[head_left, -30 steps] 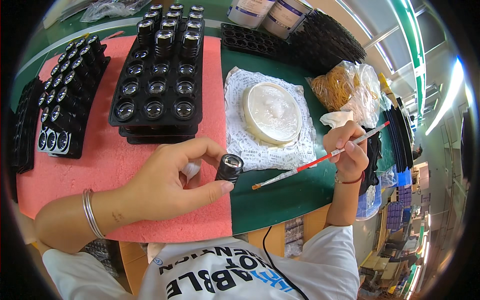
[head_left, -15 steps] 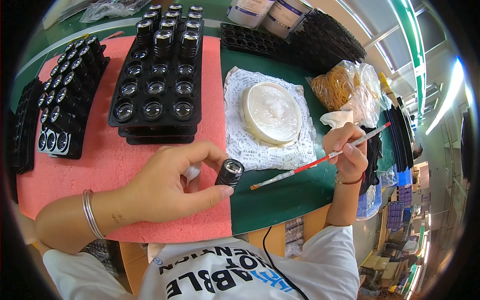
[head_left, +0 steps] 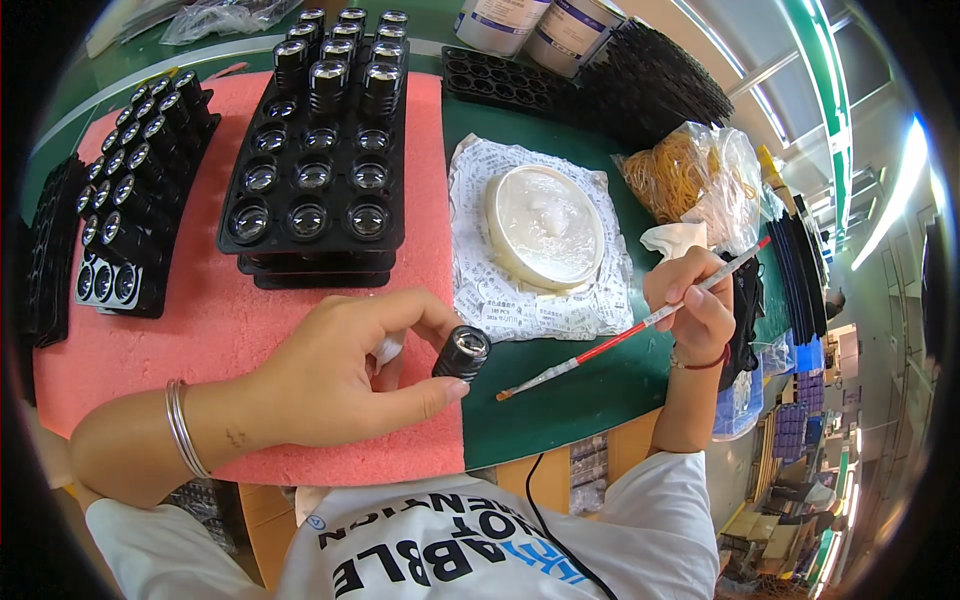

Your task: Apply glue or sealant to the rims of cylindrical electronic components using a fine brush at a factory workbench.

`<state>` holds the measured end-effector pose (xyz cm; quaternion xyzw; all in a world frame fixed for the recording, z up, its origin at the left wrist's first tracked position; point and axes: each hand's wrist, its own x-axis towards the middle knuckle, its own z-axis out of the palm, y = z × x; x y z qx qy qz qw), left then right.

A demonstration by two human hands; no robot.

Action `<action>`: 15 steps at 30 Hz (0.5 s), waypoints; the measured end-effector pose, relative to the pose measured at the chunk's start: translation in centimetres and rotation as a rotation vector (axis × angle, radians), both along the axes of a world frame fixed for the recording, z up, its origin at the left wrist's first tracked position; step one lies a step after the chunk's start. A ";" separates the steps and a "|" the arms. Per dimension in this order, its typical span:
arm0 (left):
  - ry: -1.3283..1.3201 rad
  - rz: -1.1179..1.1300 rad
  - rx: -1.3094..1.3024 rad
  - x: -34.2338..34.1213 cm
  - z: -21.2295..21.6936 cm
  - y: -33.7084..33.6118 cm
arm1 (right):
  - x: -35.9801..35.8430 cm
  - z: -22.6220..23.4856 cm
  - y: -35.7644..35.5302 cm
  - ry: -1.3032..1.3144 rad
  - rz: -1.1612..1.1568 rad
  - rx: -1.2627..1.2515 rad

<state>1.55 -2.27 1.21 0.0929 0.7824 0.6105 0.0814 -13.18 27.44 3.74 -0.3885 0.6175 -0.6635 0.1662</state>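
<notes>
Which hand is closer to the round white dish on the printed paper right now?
Right. The right hand, holding the paintbrush, sits just beside the white dish. The left hand, gripping the small black lens, is lower down over the pink mat.

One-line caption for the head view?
Left hand holds a small black cylindrical lens over pink foam mat; right hand holds a thin red-handled brush.

Your left hand (head_left: 335,370) holds a glossy black lens barrel (head_left: 461,352) with a shiny glass face, over a matt, spongy pink foam mat (head_left: 250,330). Your right hand (head_left: 690,300) holds a smooth red-and-white paintbrush (head_left: 640,325). The black trays (head_left: 318,150) look like glossy moulded plastic, the round white dish (head_left: 545,225) sits on crinkled printed paper (head_left: 600,310), and the green surface (head_left: 590,380) is smooth.
</notes>
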 end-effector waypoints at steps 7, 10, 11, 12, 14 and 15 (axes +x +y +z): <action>-0.038 0.009 0.060 0.0 0.0 0.0 | -0.1 0.1 -0.2 -0.032 -0.020 -0.087; -0.079 -0.009 0.077 0.0 0.5 -0.1 | -0.4 0.1 -0.1 -0.045 -0.021 -0.129; -0.081 -0.007 0.078 -0.1 0.2 -0.2 | -0.4 0.1 0.0 -0.047 -0.019 -0.129; -0.084 -0.002 0.120 -0.2 -0.2 -0.1 | -0.5 0.2 0.0 -0.055 -0.015 -0.144; -0.084 0.012 0.158 0.0 -0.1 -0.2 | -0.5 0.3 0.0 -0.060 -0.002 -0.162; -0.099 0.003 0.139 0.1 0.3 -0.3 | -0.5 0.3 -0.1 -0.068 -0.002 -0.178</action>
